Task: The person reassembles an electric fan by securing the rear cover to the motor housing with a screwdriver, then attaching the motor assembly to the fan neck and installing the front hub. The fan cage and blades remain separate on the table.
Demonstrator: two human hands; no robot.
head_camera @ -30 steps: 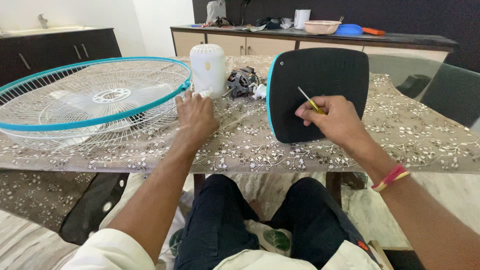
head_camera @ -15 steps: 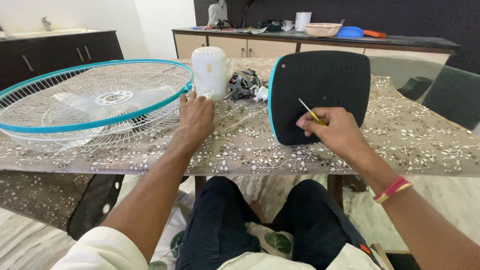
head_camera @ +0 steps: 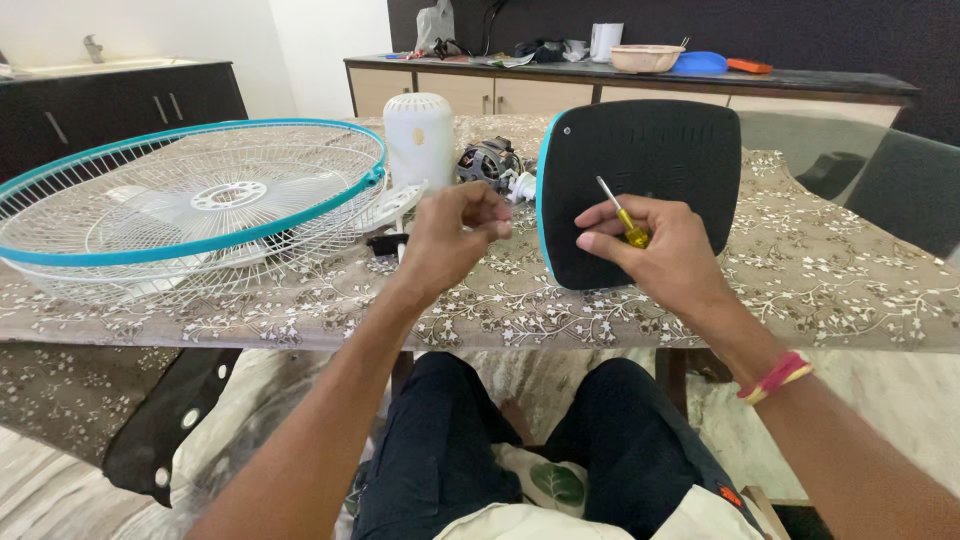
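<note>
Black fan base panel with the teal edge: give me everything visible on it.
The fan base panel is a rounded-square slab, matte black plastic by its look, with a teal rim along its left edge. Faint rows of slots and a small pale dot near the top-left corner mark the face. It stands propped on edge on the floral tablecloth, face toward the camera. The right hand, holding a yellow-handled screwdriver, sits in front of its lower part; contact cannot be confirmed.
</note>
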